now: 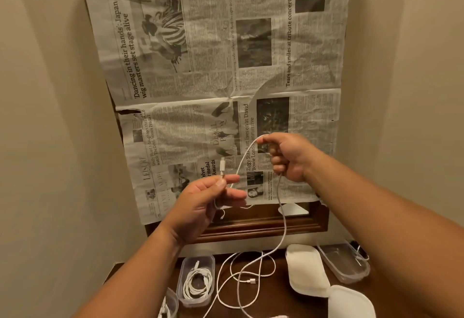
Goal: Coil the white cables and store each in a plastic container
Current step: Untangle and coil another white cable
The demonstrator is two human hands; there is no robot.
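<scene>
Stored: coiled cable (197, 283), 7 o'clock.
Grip: left hand (200, 199), right hand (288, 157) pinch uncoiled white cable (285, 225).
Pending: spare container (349, 267), 4 o'clock, seemingly empty.

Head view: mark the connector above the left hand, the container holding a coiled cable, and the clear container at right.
connector (222, 164), head view, plug body.
container holding a coiled cable (198, 258), head view, far rim.
clear container at right (341, 262), head view, bare base.

Newspaper sheets (226, 66) hang on the far wall, covering a dark wooden frame (263, 225). A brown wooden table (281, 292) stands near, below it.
</scene>
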